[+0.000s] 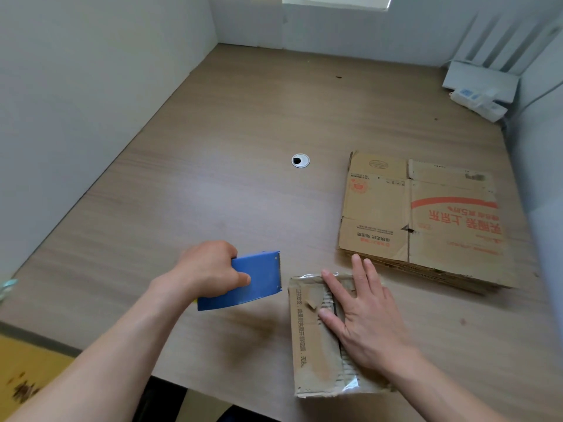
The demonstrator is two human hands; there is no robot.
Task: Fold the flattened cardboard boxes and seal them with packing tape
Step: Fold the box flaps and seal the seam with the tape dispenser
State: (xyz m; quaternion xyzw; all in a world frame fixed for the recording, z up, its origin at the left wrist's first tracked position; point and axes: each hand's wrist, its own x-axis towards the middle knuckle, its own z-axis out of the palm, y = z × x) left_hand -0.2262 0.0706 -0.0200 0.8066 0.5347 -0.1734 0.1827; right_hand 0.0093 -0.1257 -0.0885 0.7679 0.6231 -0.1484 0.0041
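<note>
Low in the frame, right of centre, a small folded cardboard box (pixel 316 336) sits on the wooden desk (pixel 231 153). On it the right hand (pixel 362 318) presses flat, fingers straight and spread. Left of it, the left hand (pixel 210 269) grips a blue tape dispenser (pixel 259 281), fingers curled round it. Flattened boxes (pixel 420 220) lie stacked at right.

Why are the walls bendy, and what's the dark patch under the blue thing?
Head view: the wide-angle lens bends the walls and desk; the dark patch is likely the shadow of the left hand and blue tape dispenser; the right edge looks blurred.
</note>
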